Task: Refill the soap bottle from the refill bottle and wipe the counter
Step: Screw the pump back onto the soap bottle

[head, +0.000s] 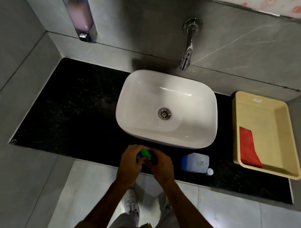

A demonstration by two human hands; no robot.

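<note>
A small dark-blue soap bottle with a green pump top (145, 153) stands at the front edge of the black counter (76, 110). My left hand (131, 161) wraps its left side and my right hand (160, 165) grips it from the right; most of the bottle is hidden by my fingers. To the right stands the translucent refill bottle with a blue label (195, 162), uncapped, with its white cap (209, 171) lying beside it. A folded red cloth (249, 148) lies in the beige tray (282, 115).
A white basin (143, 98) sits mid-counter under a chrome wall tap (188, 45). A wall soap dispenser with pink liquid (80, 13) hangs at the back left. Grey tiled walls enclose the counter on three sides. My shoes show on the floor below.
</note>
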